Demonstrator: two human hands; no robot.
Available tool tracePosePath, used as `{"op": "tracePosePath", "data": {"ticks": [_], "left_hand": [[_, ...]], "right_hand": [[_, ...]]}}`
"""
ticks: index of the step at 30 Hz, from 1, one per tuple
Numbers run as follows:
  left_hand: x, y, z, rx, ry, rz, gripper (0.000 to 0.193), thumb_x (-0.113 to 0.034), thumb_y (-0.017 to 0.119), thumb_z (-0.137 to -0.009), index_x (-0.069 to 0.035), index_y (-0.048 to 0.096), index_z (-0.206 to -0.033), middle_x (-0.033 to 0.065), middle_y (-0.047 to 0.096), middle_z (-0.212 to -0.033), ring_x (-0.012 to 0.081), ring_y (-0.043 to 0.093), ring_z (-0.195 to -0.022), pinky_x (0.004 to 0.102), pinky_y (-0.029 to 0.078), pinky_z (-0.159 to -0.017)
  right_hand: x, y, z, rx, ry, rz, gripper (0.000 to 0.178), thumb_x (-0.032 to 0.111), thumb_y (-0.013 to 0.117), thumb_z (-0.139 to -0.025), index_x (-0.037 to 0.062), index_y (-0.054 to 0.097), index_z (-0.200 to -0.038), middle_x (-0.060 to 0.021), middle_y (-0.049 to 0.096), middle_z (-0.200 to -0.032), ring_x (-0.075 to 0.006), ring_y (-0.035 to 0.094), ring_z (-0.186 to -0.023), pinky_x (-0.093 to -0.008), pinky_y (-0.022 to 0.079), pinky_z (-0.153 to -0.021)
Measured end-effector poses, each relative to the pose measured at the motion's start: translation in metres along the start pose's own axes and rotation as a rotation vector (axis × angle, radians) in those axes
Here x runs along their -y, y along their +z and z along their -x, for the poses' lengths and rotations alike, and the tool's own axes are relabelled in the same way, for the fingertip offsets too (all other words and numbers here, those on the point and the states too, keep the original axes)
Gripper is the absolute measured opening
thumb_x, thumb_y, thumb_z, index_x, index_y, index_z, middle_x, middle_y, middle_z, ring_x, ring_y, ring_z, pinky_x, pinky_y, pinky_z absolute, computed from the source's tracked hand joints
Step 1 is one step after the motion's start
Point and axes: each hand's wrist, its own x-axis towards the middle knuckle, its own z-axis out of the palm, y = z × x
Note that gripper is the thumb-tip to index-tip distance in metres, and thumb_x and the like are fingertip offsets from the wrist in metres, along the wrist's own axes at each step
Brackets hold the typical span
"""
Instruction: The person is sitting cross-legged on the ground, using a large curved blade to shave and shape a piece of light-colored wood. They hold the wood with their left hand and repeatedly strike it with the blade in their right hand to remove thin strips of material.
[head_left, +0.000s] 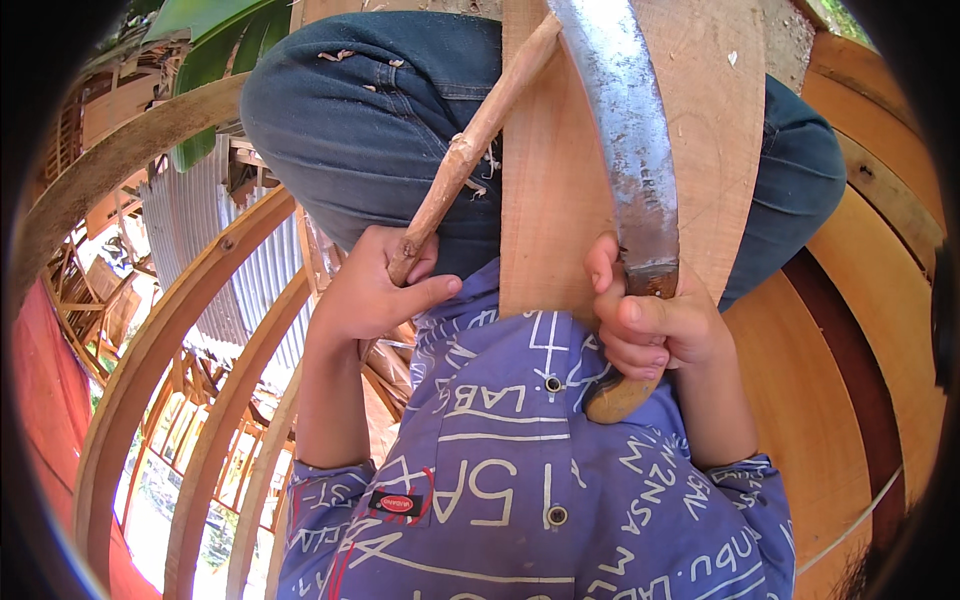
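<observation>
My left hand (pixel 378 283) is closed round the lower part of a peeled wooden stick (pixel 470 150), which slants up and to the right. My right hand (pixel 660 322) grips the wooden handle of a machete (pixel 630 130). Its wide, worn steel blade curves upward over a flat wooden board (pixel 555 215) lying between my legs. The stick's far end meets the blade's left edge near the top of the view; whether they touch I cannot tell. The board's near end reaches my blue printed shirt (pixel 500 450).
Curved wooden ribs (pixel 190 320) rise on the left, with gaps between them showing corrugated metal sheets (pixel 205 250) and timber below. Broad planks (pixel 800 420) curve along the right. Wood shavings (pixel 335 56) lie on my jeans (pixel 370 130). A green leaf (pixel 225 50) hangs at the upper left.
</observation>
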Motion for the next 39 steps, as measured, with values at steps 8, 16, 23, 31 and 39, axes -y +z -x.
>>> {"op": "tracePosePath", "data": {"ticks": [8, 16, 23, 31, 39], "left_hand": [[0.002, 0.012, 0.004, -0.095, 0.009, 0.006, 0.036, -0.022, 0.074, -0.078, -0.007, 0.045, -0.061, -0.0059, 0.039, -0.052, 0.0035, 0.035, -0.052, 0.0243, 0.026, -0.046], [-0.026, 0.025, 0.011, -0.15, 0.105, -0.124, 0.036, -0.022, 0.073, -0.08, -0.004, 0.048, -0.062, -0.0037, 0.042, -0.051, 0.0048, 0.038, -0.052, 0.0254, 0.028, -0.045], [-0.042, 0.036, 0.033, -0.012, 0.134, -0.022, 0.034, -0.021, 0.07, -0.081, -0.005, 0.047, -0.063, -0.0028, 0.04, -0.053, 0.0058, 0.036, -0.053, 0.026, 0.027, -0.047], [-0.037, 0.044, 0.04, 0.055, -0.019, 0.053, 0.031, -0.022, 0.073, -0.076, -0.004, 0.049, -0.069, -0.0024, 0.043, -0.061, 0.0061, 0.039, -0.058, 0.0244, 0.028, -0.051], [-0.032, 0.043, 0.042, 0.07, -0.063, 0.038, 0.029, -0.022, 0.072, -0.078, -0.004, 0.05, -0.071, -0.0027, 0.046, -0.061, 0.0059, 0.041, -0.06, 0.0243, 0.031, -0.053]], "right_hand": [[0.017, 0.03, 0.019, -0.572, -0.264, 0.991, 0.011, 0.009, 0.065, -0.086, 0.0002, 0.058, -0.09, 0.0004, 0.048, -0.053, -0.005, 0.045, -0.043, -0.0251, 0.032, -0.04], [0.021, 0.029, 0.023, -0.788, -0.706, 1.631, 0.016, 0.004, 0.069, -0.074, 0.0037, 0.062, -0.088, -0.0157, 0.057, -0.065, -0.0312, 0.057, -0.054, -0.0357, 0.042, -0.049], [0.054, 0.011, 0.029, -0.909, -1.024, 2.12, 0.018, 0.007, 0.072, -0.066, 0.0062, 0.054, -0.071, -0.0119, 0.051, -0.06, -0.0305, 0.055, -0.055, -0.0361, 0.04, -0.048], [0.065, 0.003, 0.031, -1.002, -1.167, 2.231, 0.017, 0.012, 0.073, -0.07, 0.0078, 0.057, -0.07, -0.0082, 0.053, -0.06, -0.0282, 0.053, -0.054, -0.0354, 0.039, -0.049], [0.065, -0.007, 0.033, -1.047, -1.145, 2.287, 0.017, 0.015, 0.072, -0.073, 0.0079, 0.057, -0.07, -0.0077, 0.055, -0.062, -0.0277, 0.054, -0.055, -0.0352, 0.039, -0.05]]}}
